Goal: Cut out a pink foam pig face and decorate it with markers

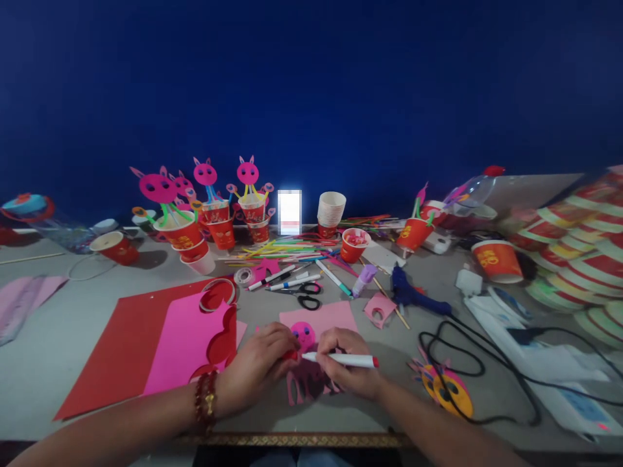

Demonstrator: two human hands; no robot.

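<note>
My right hand (345,360) grips a white marker (353,360) with a red end, held nearly level, its tip pointing left. Close to that tip, my left hand (265,357) is closed on a small red piece (291,355) that looks like the marker's cap. Tip and red piece are slightly apart. Between and under my hands lies a pink paper face (303,334) with blue eyes, and pink paper cut-outs (298,388) are nearer to me, partly hidden. A light pink sheet (335,316) lies just beyond my hands.
Red and pink sheets (104,363) lie at left with a tape roll (217,295). Scissors (307,296), pens (294,282) and a glue stick (364,281) sit ahead. At right are a blue glue gun (413,295), its looping cord, and stacked paper cups (584,246).
</note>
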